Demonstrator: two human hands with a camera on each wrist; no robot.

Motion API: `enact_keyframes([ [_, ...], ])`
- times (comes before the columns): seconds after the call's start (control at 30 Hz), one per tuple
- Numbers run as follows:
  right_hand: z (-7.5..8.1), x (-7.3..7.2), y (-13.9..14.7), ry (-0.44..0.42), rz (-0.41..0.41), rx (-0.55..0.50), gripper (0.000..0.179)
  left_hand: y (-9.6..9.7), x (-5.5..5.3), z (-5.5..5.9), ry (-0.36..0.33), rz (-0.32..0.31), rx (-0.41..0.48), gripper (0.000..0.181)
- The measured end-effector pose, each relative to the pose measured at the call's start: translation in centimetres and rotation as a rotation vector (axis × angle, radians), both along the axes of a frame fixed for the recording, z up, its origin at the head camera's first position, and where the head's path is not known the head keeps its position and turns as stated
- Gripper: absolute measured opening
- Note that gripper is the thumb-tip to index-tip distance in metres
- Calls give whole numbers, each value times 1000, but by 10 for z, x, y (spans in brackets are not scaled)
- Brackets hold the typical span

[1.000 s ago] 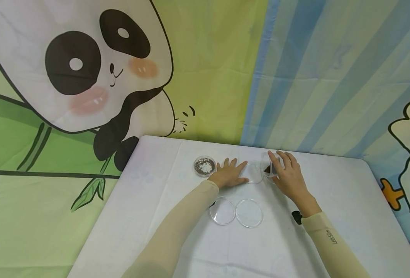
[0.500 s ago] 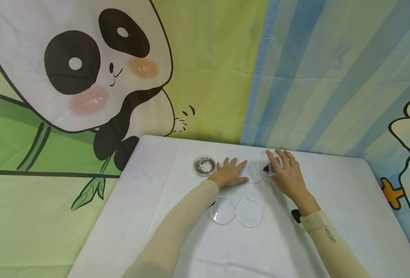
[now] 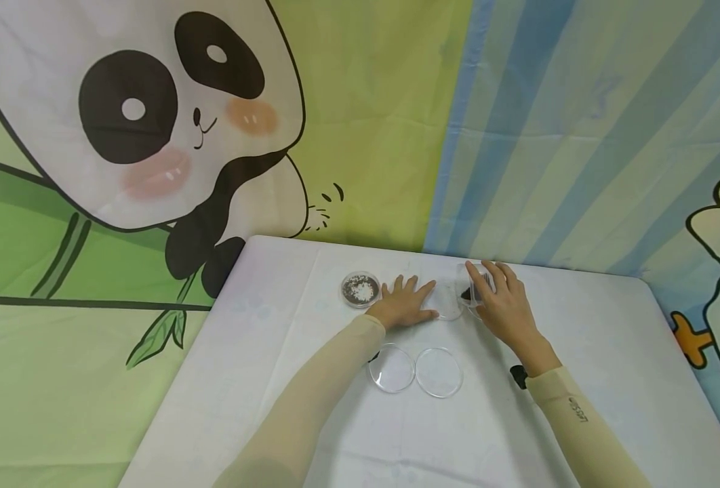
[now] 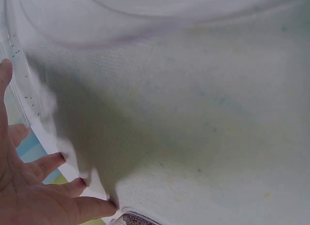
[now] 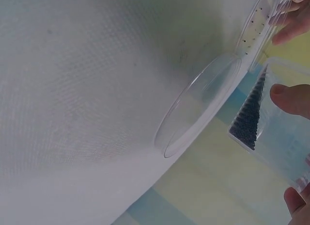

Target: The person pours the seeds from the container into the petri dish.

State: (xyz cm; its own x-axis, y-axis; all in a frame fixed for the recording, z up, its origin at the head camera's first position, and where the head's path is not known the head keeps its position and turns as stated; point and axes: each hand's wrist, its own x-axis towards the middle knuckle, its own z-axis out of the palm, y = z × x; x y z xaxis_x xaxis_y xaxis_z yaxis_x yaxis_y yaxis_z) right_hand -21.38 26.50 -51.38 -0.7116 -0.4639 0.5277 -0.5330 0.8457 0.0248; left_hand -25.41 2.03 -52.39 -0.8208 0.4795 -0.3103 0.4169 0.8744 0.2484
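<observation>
My left hand [image 3: 404,303] rests with spread fingers on the white table, its thumb and forefinger at the rim of a clear petri dish [image 3: 448,305] holding a few dark specks. In the right wrist view that speckled dish [image 5: 255,31] stands beside a bare clear petri dish [image 5: 198,106]. My right hand [image 3: 506,312] grips a clear plastic box [image 5: 277,133] by its sides. The box is tilted over the bare dish, and black granules [image 5: 249,116] are heaped in its lower corner. Left of my left hand sits a petri dish of dark and white bits [image 3: 360,290].
Two clear round lids or dishes [image 3: 392,369], [image 3: 438,373] lie side by side nearer the front of the table. A patterned curtain [image 3: 372,135] hangs right behind the table's back edge [image 3: 335,247].
The right hand and the box have shifted very slightly up and left in the head view. My left hand stays in place, fingers spread.
</observation>
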Motion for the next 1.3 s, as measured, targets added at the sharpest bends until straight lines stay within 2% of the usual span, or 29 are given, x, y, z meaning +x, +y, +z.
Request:
enact_keyframes([
  [0.23, 1, 0, -1, 9, -4, 12, 109, 3, -4, -6, -30, 14, -18, 77],
  [0.67, 0, 0, -1, 14, 1, 18, 111, -1, -1, -2, 1, -8, 10, 76],
  [1.3, -2, -1, -2, 3, -5, 31, 114, -1, -1, -1, -7, 0, 18, 77],
])
